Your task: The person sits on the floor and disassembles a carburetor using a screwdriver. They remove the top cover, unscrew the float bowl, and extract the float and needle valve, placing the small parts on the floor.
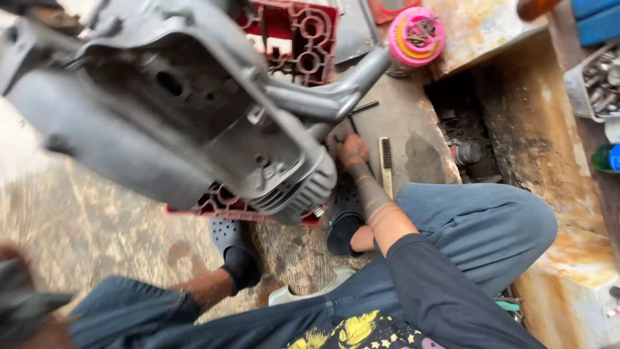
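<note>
A large grey engine (174, 110) lies tilted on a red plastic crate (300, 39), filling the upper left. My right hand (352, 150) reaches down to the floor just right of the engine's finned cylinder (303, 190). Its fingers curl around the lower end of a thin dark metal tool (359, 110). A narrow wire brush (386, 165) lies on the floor beside that hand. My left hand (19, 304) is a dark blur at the bottom left corner; what it holds cannot be made out. My legs in blue jeans and black clogs (236, 249) are below the engine.
A pink round tub (416, 35) of small metal parts stands behind the crate. A rusty recessed pit (465, 142) opens on the right. A grey tray of bolts (600, 81) and a green bottle (607, 158) sit at the right edge. A white stool edge (310, 291) shows under me.
</note>
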